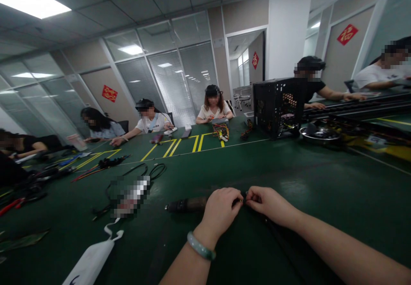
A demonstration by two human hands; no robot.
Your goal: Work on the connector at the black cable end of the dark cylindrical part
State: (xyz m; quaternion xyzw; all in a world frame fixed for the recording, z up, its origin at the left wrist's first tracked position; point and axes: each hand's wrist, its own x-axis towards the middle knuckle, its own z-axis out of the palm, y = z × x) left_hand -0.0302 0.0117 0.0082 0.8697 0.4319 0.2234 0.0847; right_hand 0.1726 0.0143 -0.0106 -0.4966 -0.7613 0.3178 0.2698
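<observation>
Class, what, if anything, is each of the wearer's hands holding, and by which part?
The left hand holds the dark cylindrical tool toward its rear end; the right hand pinches a small dark part there, too hidden to identify.

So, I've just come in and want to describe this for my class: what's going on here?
Someone is working bare-handed at a green table. Their left hand is over one end of a dark, barrel-shaped tool, and their right hand is close beside it, fingers bent in. Whatever is between the fingertips is too small to tell. A white pouch lies nearby. Across the table, a person sits behind loose wires, near a black computer case.
</observation>
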